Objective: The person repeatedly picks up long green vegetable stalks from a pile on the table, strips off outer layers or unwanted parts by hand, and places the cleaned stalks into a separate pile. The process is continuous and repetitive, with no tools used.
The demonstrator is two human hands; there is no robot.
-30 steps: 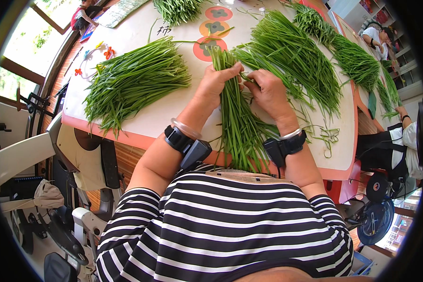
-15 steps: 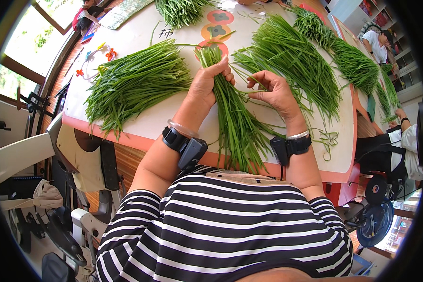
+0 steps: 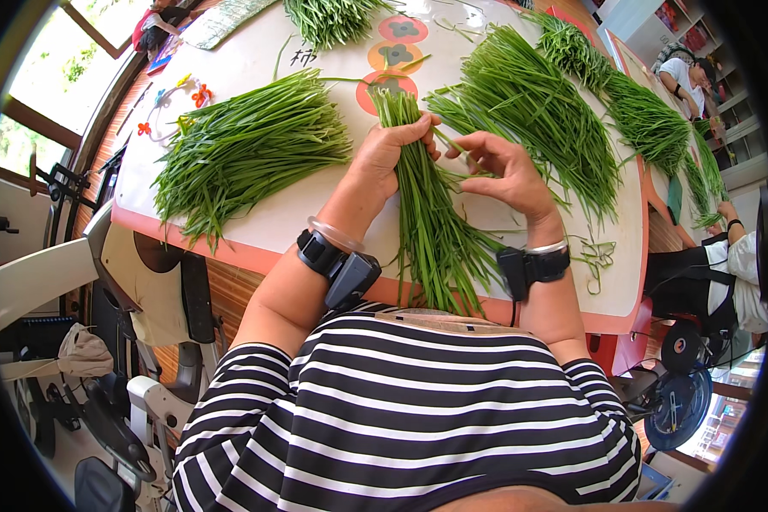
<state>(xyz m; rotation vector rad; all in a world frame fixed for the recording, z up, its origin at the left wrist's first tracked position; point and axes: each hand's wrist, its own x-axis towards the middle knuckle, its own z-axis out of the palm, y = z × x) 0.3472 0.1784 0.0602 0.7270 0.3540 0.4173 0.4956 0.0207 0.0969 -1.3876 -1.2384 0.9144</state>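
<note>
My left hand [image 3: 394,152] is closed around a bunch of garlic chives [image 3: 427,205], just below its cut ends. The long green leaves fan down toward me over the table's near edge. Just right of that bunch, my right hand [image 3: 508,173] is open, thumb and fingers apart in a curve. A few loose blades pass close by its fingertips; whether it touches them I cannot tell. A big heap of chives [image 3: 252,149] lies to the left, and another pile of chives [image 3: 533,119] spreads out beyond my right hand.
The pale table [image 3: 316,209] has a pink rim. Stray leaf scraps [image 3: 596,254] lie at its right. More chives [image 3: 328,19] sit at the far side, others [image 3: 648,119] at the far right. Chairs [image 3: 149,286] stand left. Another person [image 3: 687,81] is at the right back.
My left hand and its bunch have shifted slightly right and down. My right hand's thumb and fingers have spread wider apart, and the hand has moved a little right.
</note>
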